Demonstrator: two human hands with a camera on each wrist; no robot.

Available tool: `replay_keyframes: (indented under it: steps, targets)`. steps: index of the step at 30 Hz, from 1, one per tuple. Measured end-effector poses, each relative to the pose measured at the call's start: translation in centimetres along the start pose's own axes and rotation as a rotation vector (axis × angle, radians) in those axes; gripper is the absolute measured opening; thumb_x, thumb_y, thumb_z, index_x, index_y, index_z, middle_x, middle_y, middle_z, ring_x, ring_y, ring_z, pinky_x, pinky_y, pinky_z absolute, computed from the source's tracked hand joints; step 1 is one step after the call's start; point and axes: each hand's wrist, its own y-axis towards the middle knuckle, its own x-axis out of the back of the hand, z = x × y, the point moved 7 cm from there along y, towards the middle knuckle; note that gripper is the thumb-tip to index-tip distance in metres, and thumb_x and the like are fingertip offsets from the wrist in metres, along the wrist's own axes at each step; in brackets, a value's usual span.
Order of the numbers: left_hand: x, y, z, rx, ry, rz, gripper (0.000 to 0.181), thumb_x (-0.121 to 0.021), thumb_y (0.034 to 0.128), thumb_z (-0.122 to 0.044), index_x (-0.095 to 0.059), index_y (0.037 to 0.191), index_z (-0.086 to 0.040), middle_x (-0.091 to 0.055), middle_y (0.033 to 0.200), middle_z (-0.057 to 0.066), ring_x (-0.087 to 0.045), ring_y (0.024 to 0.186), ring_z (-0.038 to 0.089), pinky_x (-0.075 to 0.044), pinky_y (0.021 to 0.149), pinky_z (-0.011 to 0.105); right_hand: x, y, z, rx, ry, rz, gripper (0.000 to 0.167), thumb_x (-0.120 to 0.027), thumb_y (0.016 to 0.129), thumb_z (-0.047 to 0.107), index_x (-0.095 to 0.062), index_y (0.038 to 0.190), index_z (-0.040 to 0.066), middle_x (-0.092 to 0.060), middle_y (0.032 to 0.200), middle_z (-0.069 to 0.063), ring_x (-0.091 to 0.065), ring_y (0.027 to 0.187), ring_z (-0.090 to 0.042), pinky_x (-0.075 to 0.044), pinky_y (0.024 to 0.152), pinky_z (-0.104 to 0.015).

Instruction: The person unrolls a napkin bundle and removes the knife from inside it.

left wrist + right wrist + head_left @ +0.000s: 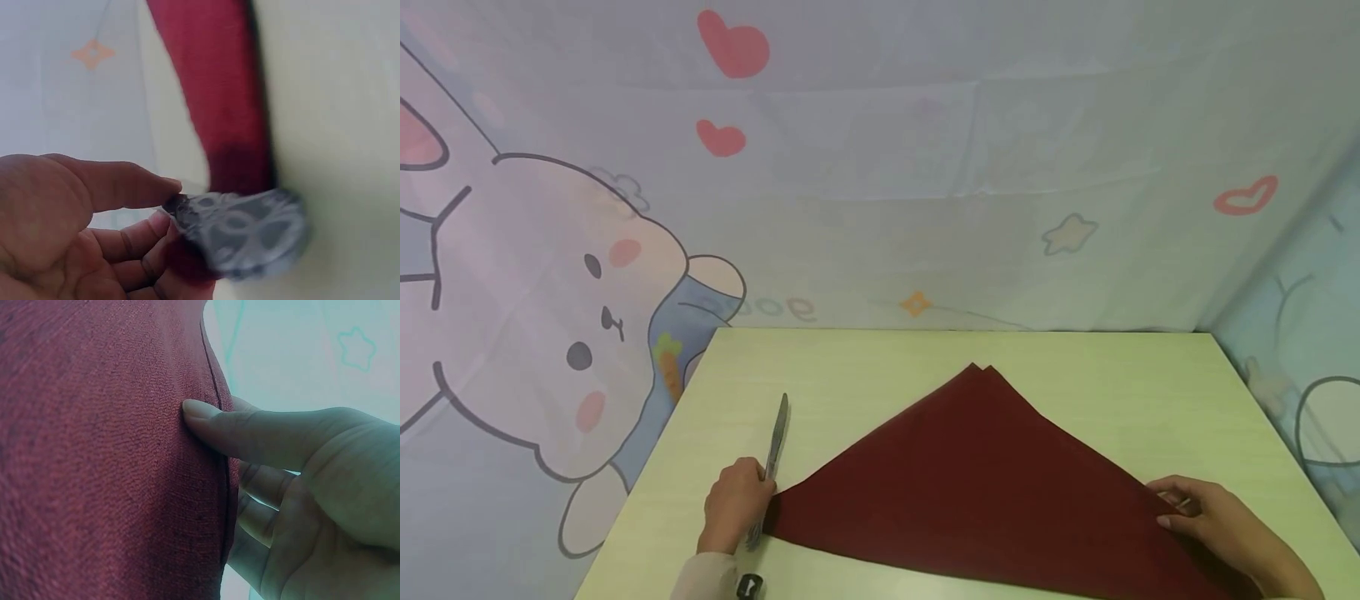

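A dark red cloth napkin [970, 483], folded into a broad triangle, lies over the table with its peak toward the back. At its left corner my left hand [737, 504] pinches a table knife [778, 429] between thumb and fingers, blade pointing away from me. The knife's patterned grey handle [256, 234] crosses the narrow red corner in the left wrist view; some red fabric also shows beneath it by the fingers. My right hand [1225, 517] pinches the cloth's right edge, thumb on top and fingers behind, as the right wrist view shows.
The pale yellow-green tabletop [850, 358] ends at a hanging backdrop [880, 167] printed with hearts and a cartoon bunny. Another printed sheet [1322, 317] hangs along the right side. A small black object [749, 586] sits by the left sleeve [703, 577].
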Motion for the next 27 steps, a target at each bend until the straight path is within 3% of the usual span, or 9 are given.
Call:
replay_keyframes:
  steps: [5,10,15,19,23,27]
  targets:
    - [1.4,0.3,-0.7,-0.054,-0.042,-0.069,0.014,-0.062,0.0915,-0.009,-0.061,0.078,-0.005,-0.062,0.07,0.004,-0.055,0.059,0.018,-0.041,0.049,0.033,0.0,0.0,0.0,0.005,0.0,0.004,0.042,-0.075,0.091,0.014,-0.062,0.126,-0.004,-0.07,0.109,-0.01,-0.063,0.082,-0.002,-0.054,0.07,-0.026]
    - [1.9,0.7,-1.5,-0.081,-0.185,-0.065,0.017,-0.065,0.0958,-0.009,-0.067,0.105,0.005,-0.07,0.085,0.01,-0.063,0.066,0.017,-0.049,0.056,0.035,0.1,0.1,0.0,0.033,-0.017,0.006,0.042,-0.075,0.091,0.015,-0.063,0.126,-0.004,-0.071,0.109,-0.011,-0.062,0.083,0.001,-0.053,0.071,-0.024]
    - [0.9,1.3,-2.3,-0.033,-0.482,0.028,0.028,-0.063,0.0977,-0.005,-0.062,0.123,0.007,-0.067,0.091,0.017,-0.067,0.071,0.02,-0.055,0.058,0.034,0.1,0.0,0.1,0.108,-0.031,0.028,0.041,-0.074,0.092,0.015,-0.062,0.126,-0.005,-0.071,0.112,-0.015,-0.063,0.088,0.004,-0.053,0.072,-0.022]
    - [-0.3,1.5,-3.6,0.007,-0.714,0.123,0.03,-0.06,0.0979,0.001,-0.058,0.127,0.008,-0.067,0.096,0.023,-0.071,0.077,0.028,-0.06,0.061,0.04,0.1,0.0,0.1,0.14,0.033,0.053,0.042,-0.072,0.093,0.013,-0.06,0.129,-0.007,-0.071,0.115,-0.014,-0.063,0.093,0.005,-0.053,0.074,-0.021]
    - [-1.4,1.7,-5.5,-0.002,-0.802,0.196,0.032,-0.058,0.0967,0.004,-0.058,0.129,0.008,-0.066,0.097,0.023,-0.072,0.081,0.031,-0.06,0.062,0.04,0.1,-0.1,0.1,0.197,0.105,0.069,0.041,-0.07,0.095,0.007,-0.058,0.13,-0.009,-0.072,0.113,-0.003,-0.064,0.093,0.002,-0.054,0.073,-0.021]
    - [-2.5,1.9,-7.9,-0.043,-0.831,0.269,0.034,-0.058,0.0964,0.005,-0.057,0.13,0.007,-0.066,0.099,0.023,-0.074,0.085,0.032,-0.061,0.063,0.039,0.2,-0.2,0.3,0.258,0.139,0.076,0.041,-0.066,0.097,0.004,-0.056,0.134,-0.006,-0.072,0.11,0.0,-0.066,0.091,-0.005,-0.053,0.072,-0.024]
